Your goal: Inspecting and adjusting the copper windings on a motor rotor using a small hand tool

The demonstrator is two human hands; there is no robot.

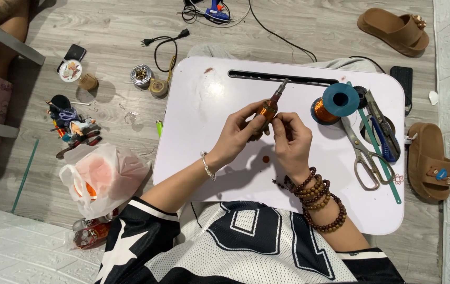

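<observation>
Plastic bag (pixel 104 176) sits on the floor far left, then over the white lap table (pixel 193 142) the left hand (pixel 238 137) wraps its fingers around a copper-wound rod (pixel 270 108) while the right hand (pixel 290 139) pinches it from below, with a copper wire spool (pixel 335 102) and scissors (pixel 364 158) to the right.

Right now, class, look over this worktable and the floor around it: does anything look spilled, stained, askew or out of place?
Two small reddish-brown spots mark the white table: one near the hands, one near the far-left corner. The two brown sandals lie apart, one at the top right, one by the table's right edge. Small tools and bits lie scattered on the floor.
</observation>
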